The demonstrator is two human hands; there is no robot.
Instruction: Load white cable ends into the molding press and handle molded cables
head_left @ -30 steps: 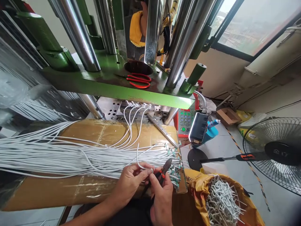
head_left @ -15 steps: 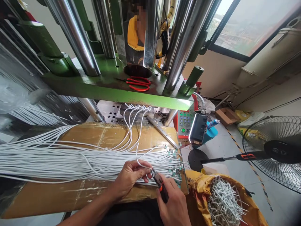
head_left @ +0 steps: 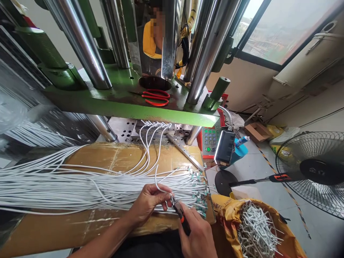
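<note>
We are pinching a thin white cable [head_left: 157, 179] with our left hand [head_left: 150, 204]; our right hand [head_left: 197, 234], partly cut off, is gripping red-handled cutters [head_left: 179, 211], tips hidden.

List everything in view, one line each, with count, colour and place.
cables: many, white, across the cardboard-topped bench
cutters: one, red and black handles, in right hand
scissors: one, red, on the green press plate
press: one, green, steel columns, behind the bench
sack of offcuts: one, yellow, lower right
fan: one, black, on the floor at right
left hand: pinching one cable end
right hand: gripping the cutters
</note>
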